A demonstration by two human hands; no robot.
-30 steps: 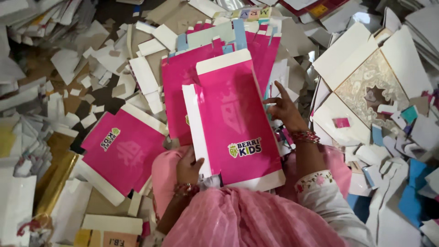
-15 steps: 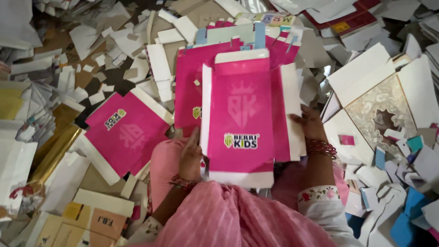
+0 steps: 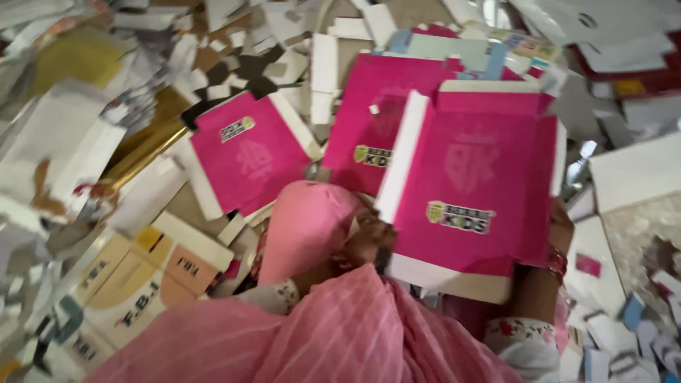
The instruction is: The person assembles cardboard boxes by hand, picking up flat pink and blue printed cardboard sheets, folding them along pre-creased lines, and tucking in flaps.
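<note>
Both hands are holding up a flat pink carton blank [image 3: 472, 191], its white flaps unfolded: the left hand [image 3: 369, 241] is pinching its lower left edge, and the right hand [image 3: 560, 230] is gripping the right edge, fingers hidden behind it. Two similar blanks [image 3: 248, 152] are already lying on the scrap-strewn floor [image 3: 149, 191] ahead, while this one is not yet folded or laid down. Since half a second ago, the blank is sitting further right and more tilted.
</note>
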